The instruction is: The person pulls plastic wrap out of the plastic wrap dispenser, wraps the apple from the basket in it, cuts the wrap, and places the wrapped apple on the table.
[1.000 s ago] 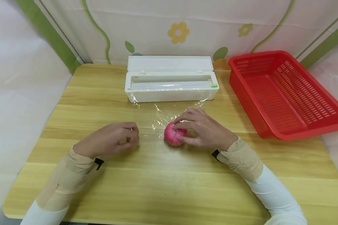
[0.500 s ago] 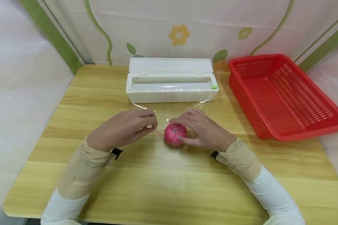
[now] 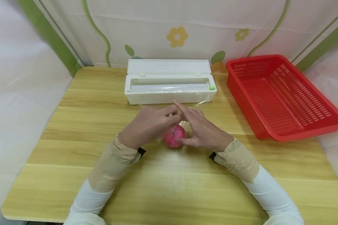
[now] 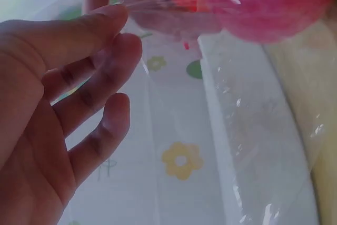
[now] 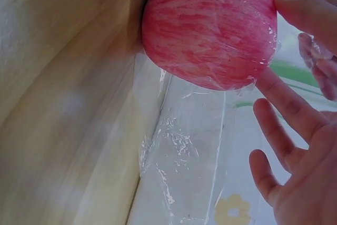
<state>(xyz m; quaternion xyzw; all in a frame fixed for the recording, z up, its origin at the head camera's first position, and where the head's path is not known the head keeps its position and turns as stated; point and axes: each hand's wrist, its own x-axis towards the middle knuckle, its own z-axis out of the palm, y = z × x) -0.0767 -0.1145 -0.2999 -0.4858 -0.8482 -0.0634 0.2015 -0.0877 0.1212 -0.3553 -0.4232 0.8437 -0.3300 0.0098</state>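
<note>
A pink-red apple [image 3: 171, 139] sits on the table between both hands. Clear cling film [image 5: 179, 143] clings over it and stretches back to the white dispenser box [image 3: 157, 99]. My left hand [image 3: 150, 125] is above the apple's left side; the left wrist view shows its thumb and index finger pinching the gathered film edge. On the apple's other side, my right hand [image 3: 205, 131] holds it between thumb and a finger, seen touching it in the right wrist view. The right index finger is stretched out near the left hand's fingertips, which partly hide the apple's back.
The dispenser's lid [image 3: 169, 67] stands raised against the patterned curtain [image 3: 146, 28], with a film roll [image 3: 169, 87] inside and a green tab [image 3: 212, 88] at its right end. A red plastic basket [image 3: 249, 104] stands at the back right of the wooden table [image 3: 169, 187].
My left hand has swept right and slightly away from me, drawing the film edge over the apple. My right hand has stayed at the apple, its index finger now lifting and reaching out.
</note>
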